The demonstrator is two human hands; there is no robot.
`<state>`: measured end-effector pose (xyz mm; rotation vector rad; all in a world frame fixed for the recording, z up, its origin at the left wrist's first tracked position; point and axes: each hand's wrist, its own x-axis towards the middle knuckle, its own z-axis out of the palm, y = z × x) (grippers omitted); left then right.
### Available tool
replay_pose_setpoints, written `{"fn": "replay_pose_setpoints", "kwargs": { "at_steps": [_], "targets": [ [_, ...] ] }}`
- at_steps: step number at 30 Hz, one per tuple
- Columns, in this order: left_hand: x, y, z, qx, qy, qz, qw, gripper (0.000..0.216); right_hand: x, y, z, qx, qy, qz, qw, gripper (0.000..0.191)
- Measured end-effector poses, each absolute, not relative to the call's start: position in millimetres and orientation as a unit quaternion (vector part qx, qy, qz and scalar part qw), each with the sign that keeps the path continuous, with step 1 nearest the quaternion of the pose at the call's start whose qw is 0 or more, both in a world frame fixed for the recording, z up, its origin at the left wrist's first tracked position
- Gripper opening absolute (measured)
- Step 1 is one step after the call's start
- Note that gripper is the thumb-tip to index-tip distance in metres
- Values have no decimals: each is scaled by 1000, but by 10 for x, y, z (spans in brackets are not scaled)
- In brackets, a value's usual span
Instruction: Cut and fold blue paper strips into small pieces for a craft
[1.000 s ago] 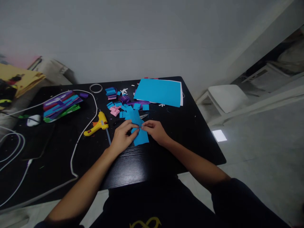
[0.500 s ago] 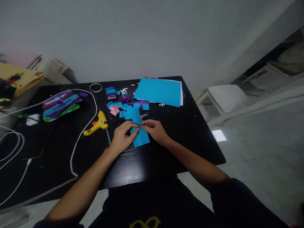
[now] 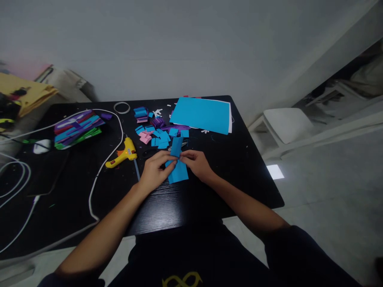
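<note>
My left hand (image 3: 154, 170) and my right hand (image 3: 196, 164) meet over a blue paper strip (image 3: 177, 163) on the black table (image 3: 167, 203). Both pinch the strip at its middle, fingertips almost touching. The strip's far half stands up, folded narrow, and its near half lies flat between my hands. Just beyond lies a heap of small blue, pink and purple paper pieces (image 3: 158, 133).
A yellow glue gun (image 3: 123, 154) lies left of my hands, its white cord (image 3: 98, 175) looping across the table. Blue paper sheets (image 3: 203, 114) lie at the back, a stack of coloured strips (image 3: 76, 129) at far left, a tape ring (image 3: 121, 107). A white chair (image 3: 284, 123) stands right.
The far half of the blue strip has been lifted and folded narrower between my fingers. Both hands stayed in place. The view shifted slightly.
</note>
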<state>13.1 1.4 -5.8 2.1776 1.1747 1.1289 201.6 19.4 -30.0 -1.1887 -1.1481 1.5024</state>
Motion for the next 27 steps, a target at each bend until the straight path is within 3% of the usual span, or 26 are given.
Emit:
{"fn": "replay_pose_setpoints", "kwargs": {
  "at_steps": [7, 11, 14, 19, 27],
  "targets": [
    [117, 13, -76, 792, 415, 409, 184, 15, 2022, 164, -200, -446, -493, 607, 434, 33],
    [114, 5, -56, 797, 416, 396, 189, 14, 2007, 156, -236, -442, -524, 572, 450, 24],
    [124, -12, -47, 759, 450, 402, 246, 5, 2006, 152, -264, -433, -541, 547, 469, 21],
    [155, -16, -106, 669, 503, 425, 344, 24, 2014, 115, -217, -458, -569, 501, 465, 23],
    [188, 37, -173, 611, 491, 417, 460, 24, 2026, 99, -196, -470, -607, 467, 438, 24]
  ]
}}
